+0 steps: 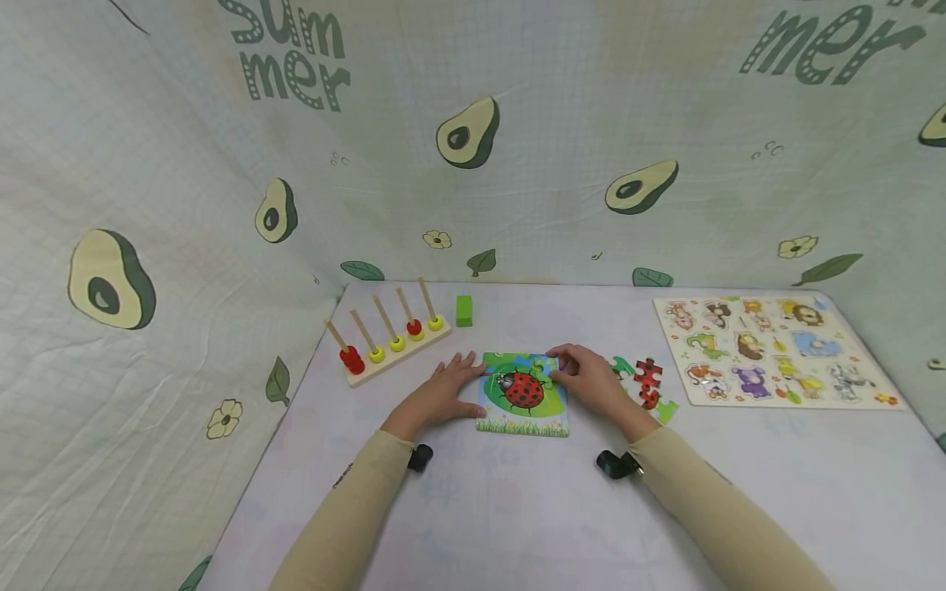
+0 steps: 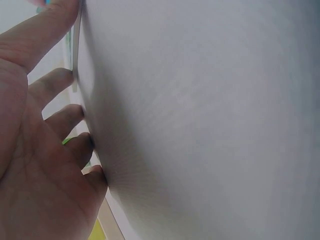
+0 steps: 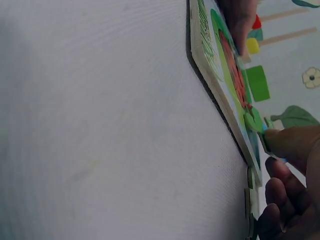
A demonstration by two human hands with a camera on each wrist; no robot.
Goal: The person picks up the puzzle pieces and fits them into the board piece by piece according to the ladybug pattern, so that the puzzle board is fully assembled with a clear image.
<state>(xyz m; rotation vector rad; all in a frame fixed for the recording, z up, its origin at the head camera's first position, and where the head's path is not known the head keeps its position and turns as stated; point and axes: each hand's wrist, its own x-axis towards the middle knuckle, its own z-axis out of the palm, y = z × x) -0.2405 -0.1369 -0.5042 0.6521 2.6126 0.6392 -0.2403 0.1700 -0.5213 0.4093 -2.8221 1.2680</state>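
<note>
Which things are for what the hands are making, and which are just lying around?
Part of the job, it seems:
- ladybug puzzle, with the left hand at its edge
- green piece at the right hand's fingertips
- loose pieces beside it

Just lying around, it seems:
- bead rack
- green block
- animal board

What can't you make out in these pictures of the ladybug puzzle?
Head view: parts of the loose puzzle pieces, hidden by the right hand.
Right wrist view: the full outline of the pinched piece, covered by that hand.
Right wrist view: most of the left hand, cut off by the top edge.
Left wrist view: the picture on the ladybug board, seen nearly edge-on behind fingers.
</note>
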